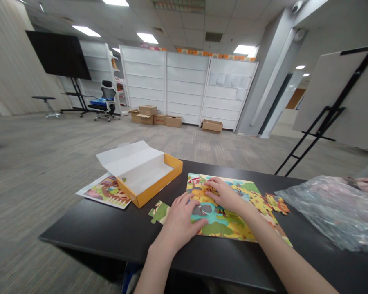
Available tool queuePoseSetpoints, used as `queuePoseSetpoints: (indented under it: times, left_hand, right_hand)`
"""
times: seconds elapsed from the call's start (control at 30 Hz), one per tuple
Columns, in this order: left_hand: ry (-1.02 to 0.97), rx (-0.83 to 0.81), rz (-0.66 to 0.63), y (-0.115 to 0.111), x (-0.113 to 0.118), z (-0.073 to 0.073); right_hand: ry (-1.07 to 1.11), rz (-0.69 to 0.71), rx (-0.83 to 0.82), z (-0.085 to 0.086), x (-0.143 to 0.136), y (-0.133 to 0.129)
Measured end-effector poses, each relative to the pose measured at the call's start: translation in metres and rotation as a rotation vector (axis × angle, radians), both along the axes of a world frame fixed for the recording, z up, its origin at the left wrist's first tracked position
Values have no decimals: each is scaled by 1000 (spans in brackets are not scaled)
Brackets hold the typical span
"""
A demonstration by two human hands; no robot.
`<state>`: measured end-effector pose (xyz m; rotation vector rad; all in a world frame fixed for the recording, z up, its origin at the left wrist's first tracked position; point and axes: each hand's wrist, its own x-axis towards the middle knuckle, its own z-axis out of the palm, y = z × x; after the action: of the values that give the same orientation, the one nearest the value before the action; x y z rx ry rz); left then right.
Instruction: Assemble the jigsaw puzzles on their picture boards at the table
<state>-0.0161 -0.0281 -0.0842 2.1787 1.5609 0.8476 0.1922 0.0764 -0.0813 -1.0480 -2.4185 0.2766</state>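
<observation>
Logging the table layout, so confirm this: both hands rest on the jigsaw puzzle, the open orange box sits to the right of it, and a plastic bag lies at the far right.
One detail is wrong. In the head view the open orange box sits to the left of the jigsaw puzzle, not the right. The rest holds: the left hand and right hand rest on the puzzle, and the plastic bag lies at the far right.

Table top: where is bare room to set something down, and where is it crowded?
Bare: the near-left table corner, before the orange box; also the strip between puzzle and plastic bag. Crowded: the middle, where left hand and right hand press the puzzle.
</observation>
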Motion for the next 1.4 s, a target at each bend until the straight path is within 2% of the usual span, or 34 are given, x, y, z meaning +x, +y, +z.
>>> queuePoseSetpoints:
  times: [0.53, 0.73, 0.97, 1.07, 1.17, 1.27, 1.4]
  left_hand:
    - [10, 5, -35, -2, -1, 0]
    - [126, 20, -30, -7, 4, 4]
    - [243, 26, 33, -20, 13, 11]
    - [215, 15, 74, -22, -2, 20]
    - [164, -28, 223, -25, -32, 28]
    - [214, -152, 369, -30, -61, 34]
    - [279, -239, 487, -37, -75, 38]
  right_hand:
    - [-53, -15, 17, 0, 6, 4]
    - [-90, -50, 38, -3, 7, 5]
    - [-81, -67, 37, -6, 9, 9]
    - [-81, -60, 22, -4, 10, 8]
    - [-92, -58, 5, -1, 9, 6]
    - [-114, -68, 17, 1, 7, 2]
    - [-128, -81, 22, 4, 5, -1]
